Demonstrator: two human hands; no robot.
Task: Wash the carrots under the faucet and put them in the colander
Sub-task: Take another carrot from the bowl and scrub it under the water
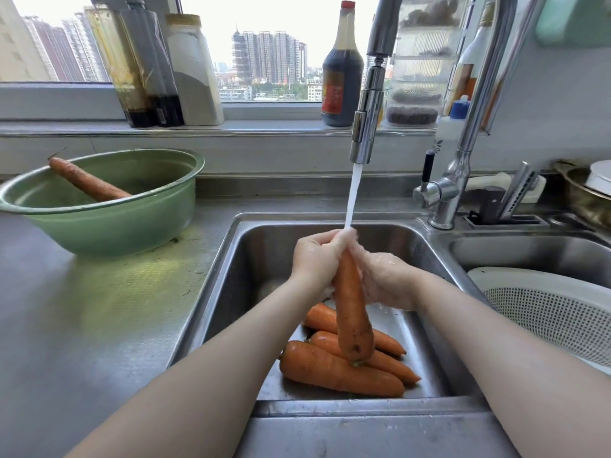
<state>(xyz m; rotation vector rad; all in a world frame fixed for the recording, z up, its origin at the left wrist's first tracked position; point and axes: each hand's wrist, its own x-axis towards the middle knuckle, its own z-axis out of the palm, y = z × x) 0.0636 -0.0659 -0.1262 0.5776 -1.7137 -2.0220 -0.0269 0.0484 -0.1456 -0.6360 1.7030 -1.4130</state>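
A long orange carrot hangs over the left sink basin, thin end up under the running faucet. My left hand grips its upper part. My right hand wraps the carrot from the right, wet with water. Three more carrots lie on the basin floor below. One dirty carrot leans in the green bowl on the counter at left. The white colander sits in the right basin.
Bottles and jars line the windowsill behind the sink, among them a dark sauce bottle. A knife block and a metal pot stand at the back right. The steel counter spreads to the left.
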